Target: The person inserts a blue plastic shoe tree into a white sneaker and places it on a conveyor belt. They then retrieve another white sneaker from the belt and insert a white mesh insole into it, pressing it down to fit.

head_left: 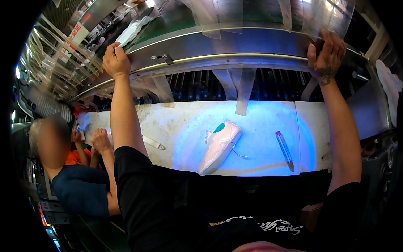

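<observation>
My left hand (116, 60) is raised to the metal conveyor frame (218, 59) above the bench, its fingers pinching a white shoe part (131, 30) that lies on the upper belt. My right hand (327, 54) reaches up on the right and grips the edge of a clear plastic flap (323, 17) hanging over the frame. On the white bench (268, 126) below, lit blue, lies a pale pink shoe (218, 147) with a teal insole, on its side. A pen-like tool (284, 149) rests to its right. Neither hand touches the shoe.
A co-worker sits at my left, with hands (98, 140) at the bench's left end. Clear plastic strips (245, 90) hang from the frame over the bench. More white shoe pieces (390, 88) lie at the far right. A corrugated duct (42, 103) runs at left.
</observation>
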A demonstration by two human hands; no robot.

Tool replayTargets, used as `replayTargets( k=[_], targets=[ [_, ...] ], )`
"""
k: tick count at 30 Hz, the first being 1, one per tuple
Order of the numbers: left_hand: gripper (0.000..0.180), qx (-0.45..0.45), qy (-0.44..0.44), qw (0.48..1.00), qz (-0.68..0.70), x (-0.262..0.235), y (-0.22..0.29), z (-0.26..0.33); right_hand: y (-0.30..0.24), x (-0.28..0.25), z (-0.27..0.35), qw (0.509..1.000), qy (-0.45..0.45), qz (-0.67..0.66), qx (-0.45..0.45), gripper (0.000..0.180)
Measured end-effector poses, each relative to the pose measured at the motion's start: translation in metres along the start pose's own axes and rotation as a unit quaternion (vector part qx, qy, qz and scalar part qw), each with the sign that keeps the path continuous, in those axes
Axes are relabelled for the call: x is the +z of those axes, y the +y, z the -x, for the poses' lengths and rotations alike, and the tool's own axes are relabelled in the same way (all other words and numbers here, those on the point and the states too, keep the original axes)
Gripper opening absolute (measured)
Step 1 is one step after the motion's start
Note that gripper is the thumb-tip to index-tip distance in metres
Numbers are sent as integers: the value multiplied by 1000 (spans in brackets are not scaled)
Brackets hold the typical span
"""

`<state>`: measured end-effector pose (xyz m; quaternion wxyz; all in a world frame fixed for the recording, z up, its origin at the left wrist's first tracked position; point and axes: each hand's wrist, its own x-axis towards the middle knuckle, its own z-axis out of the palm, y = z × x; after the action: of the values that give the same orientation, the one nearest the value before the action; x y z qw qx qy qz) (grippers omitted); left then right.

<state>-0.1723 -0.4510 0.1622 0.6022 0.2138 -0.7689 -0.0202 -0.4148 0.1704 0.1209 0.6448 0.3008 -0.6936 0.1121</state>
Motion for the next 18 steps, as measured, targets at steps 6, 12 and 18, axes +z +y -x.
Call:
replayTargets(
  k=[6,12,18],
  targets=[
    [34,-10,6,1000,-10,1,1,3,0,-1,1,1000,-11,3,3,58],
    [33,-9,10,1000,-8,1,2,3,-1,-2,1,1000,-21,3,8,59],
    [32,-11,16,1000,-6,2,4,6,0,-2,2,999,-40,-1,15,60]
  ],
)
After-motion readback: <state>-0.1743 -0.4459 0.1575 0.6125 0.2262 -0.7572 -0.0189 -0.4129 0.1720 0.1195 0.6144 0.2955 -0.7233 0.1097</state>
